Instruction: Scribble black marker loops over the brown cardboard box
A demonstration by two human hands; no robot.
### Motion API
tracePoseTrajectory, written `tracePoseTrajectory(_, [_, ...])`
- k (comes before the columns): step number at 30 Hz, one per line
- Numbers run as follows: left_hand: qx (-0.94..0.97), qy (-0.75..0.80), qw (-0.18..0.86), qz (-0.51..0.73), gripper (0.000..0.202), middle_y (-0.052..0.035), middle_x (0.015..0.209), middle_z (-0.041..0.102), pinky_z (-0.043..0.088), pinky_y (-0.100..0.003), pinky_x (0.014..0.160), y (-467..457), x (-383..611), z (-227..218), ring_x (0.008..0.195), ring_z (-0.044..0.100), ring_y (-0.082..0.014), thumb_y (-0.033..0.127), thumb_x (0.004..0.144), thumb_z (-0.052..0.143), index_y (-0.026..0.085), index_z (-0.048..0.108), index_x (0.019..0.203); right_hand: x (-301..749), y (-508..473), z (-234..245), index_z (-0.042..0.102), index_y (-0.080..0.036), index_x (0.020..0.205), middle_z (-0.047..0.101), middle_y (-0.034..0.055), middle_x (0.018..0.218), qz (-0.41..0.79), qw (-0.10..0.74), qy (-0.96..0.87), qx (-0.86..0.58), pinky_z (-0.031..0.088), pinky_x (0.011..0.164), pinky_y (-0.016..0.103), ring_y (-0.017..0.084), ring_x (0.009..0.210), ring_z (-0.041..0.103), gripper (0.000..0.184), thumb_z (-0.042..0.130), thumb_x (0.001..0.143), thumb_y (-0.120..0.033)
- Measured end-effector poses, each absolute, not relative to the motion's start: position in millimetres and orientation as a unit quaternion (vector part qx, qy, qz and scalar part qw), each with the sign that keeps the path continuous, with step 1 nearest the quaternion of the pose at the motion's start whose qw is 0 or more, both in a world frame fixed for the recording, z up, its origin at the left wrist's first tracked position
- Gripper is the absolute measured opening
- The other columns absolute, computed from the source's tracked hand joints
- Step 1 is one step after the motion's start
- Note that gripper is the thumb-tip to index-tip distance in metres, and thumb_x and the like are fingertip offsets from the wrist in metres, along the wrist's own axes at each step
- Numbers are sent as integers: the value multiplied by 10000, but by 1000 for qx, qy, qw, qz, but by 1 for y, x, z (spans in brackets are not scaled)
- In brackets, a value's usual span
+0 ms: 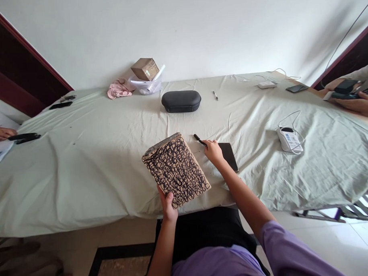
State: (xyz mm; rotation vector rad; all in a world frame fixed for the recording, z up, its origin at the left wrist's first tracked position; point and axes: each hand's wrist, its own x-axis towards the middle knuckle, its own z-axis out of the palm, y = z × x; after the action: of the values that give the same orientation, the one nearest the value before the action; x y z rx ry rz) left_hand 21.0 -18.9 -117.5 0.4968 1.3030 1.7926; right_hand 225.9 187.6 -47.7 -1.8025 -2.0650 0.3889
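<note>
My left hand [168,203] grips the lower edge of a brown cardboard box [179,170], tilted up toward me. Dense black looping scribbles cover the face I see, and its upper side looks dark too. To the right, my right hand [214,152] is closed around a black marker [199,140], low over the cloth and apart from the box. The marker's far end points up and left. Beside that hand lies a dark phone or tablet [229,156], partly hidden by my wrist.
Ahead on the tablecloth [97,157] sits a black hard case [181,101], with a pen [215,95] nearby. Further back are a pink cloth [119,88] and a plastic tub [147,87] under a small carton [145,69]. A white corded device [289,140] stands right. Other people's hands show at both sides.
</note>
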Motion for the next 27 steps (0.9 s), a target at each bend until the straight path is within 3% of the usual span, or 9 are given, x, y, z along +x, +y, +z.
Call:
tracePoseTrajectory(6, [161,505,445,722,988,-75,1626,546,380,-524,1275,-19,22,-113,1547,465,-368,669,672,761,343,485,1562,229,184,-55,696,-197,1418,753,88,1336,131,196,-727,-645,507,972,347,306,1228,591,493,500,976,-99])
tracePoseTrajectory(16, [203,527,427,706,981,-80,1634,534,416,-499,1246,-20,22,-117,1547,465,-357,713,728,700,341,437,1598,220,193,-59,665,-196,1443,730,86,1379,128,190,-722,-652,489,990,342,300,1242,574,497,470,995,-105])
tracePoseTrajectory(22, [216,521,428,706,970,-99,1653,510,383,-487,1272,-18,20,-127,1580,419,-350,680,737,704,296,451,1591,208,203,-56,588,-171,1507,693,137,1409,111,160,-724,-662,456,1013,364,310,1241,544,499,426,1037,-128])
tracePoseTrajectory(27, [207,520,423,713,991,-115,1671,489,343,-503,1298,-18,19,-133,1589,404,-369,678,702,706,267,484,1576,192,222,-55,536,-130,1541,603,214,1457,92,137,-713,-681,424,1039,427,366,1286,500,523,519,1042,-286])
